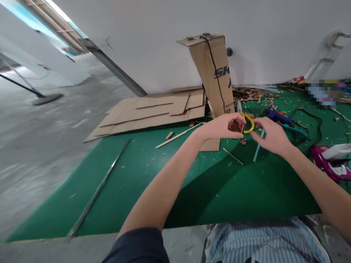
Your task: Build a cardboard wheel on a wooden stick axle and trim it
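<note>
Right of centre in frame, the left hand (221,127) has its fingers curled in, thumb near index, around a small orange-and-dark-brown piece (234,126), mostly hidden, exact item unclear. Right hand (274,137), just right of it, has fingers loosely bent, thumb and index parted, nothing seen gripped. Scissors with yellow looped handles and a grey metal blade (249,124) show between the two hands, blade toward the top of the frame; can't tell if either hand touches them. A pale blue translucent stick (258,148) runs below the right fingers; thin metal nail-like rod (233,156) lies on the green table (153,190) just left of it. Upper centre: tall brown cardboard form with black cord and printed letters (201,60), upright, leaning slightly. Left of that, flat brown cardboard sheets (153,109), with a thin pale wooden strip (178,136) below them. Dark blue glue gun (278,116) right of the scissors, magenta-and-white plastic device (326,164) at right edge. Long grey metal bar (101,186) lies slanted at lower left.
</note>
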Demonstrator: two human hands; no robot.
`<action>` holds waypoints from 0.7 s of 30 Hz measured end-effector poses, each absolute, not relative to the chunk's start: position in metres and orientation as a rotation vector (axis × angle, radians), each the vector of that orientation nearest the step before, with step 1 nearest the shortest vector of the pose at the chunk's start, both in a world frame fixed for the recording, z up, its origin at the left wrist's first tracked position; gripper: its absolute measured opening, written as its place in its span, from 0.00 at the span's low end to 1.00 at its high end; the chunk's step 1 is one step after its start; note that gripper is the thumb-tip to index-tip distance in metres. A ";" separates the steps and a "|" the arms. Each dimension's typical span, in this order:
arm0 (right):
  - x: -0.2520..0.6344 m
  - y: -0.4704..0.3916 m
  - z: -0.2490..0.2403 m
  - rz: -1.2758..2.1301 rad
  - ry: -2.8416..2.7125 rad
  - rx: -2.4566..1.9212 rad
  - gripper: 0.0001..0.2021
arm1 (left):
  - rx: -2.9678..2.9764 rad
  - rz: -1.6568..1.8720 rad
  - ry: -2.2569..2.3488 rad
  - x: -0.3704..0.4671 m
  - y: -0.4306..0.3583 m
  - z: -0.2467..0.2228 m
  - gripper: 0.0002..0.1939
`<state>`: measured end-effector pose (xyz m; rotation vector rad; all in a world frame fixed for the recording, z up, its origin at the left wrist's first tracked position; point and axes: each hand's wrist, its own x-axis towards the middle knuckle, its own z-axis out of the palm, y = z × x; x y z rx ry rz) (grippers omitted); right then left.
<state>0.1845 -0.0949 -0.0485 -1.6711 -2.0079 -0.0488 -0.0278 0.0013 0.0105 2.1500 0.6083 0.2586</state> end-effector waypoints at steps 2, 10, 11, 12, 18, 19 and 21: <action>0.172 -0.100 -0.052 0.024 -2.135 -1.560 0.25 | 2.097 0.276 0.592 -0.027 0.000 0.009 0.21; 0.159 -0.102 -0.061 -0.034 -2.167 -1.481 0.19 | 1.983 -0.053 0.641 -0.029 0.004 0.006 0.23; 0.158 -0.103 -0.062 -0.050 -2.178 -1.468 0.18 | 1.981 -0.066 0.637 -0.030 0.005 0.006 0.23; 0.158 -0.103 -0.062 -0.066 -2.179 -1.457 0.18 | 1.989 -0.068 0.634 -0.030 0.006 0.005 0.23; 0.160 -0.102 -0.065 -0.146 -2.097 -1.455 0.17 | 1.925 0.057 0.599 -0.035 0.011 0.001 0.23; 0.161 -0.101 -0.065 -0.158 -2.092 -1.488 0.17 | 1.866 0.084 0.598 -0.036 0.013 -0.001 0.23; 0.164 -0.100 -0.065 -0.161 -2.095 -1.559 0.16 | 1.739 0.138 0.602 -0.038 0.017 -0.008 0.23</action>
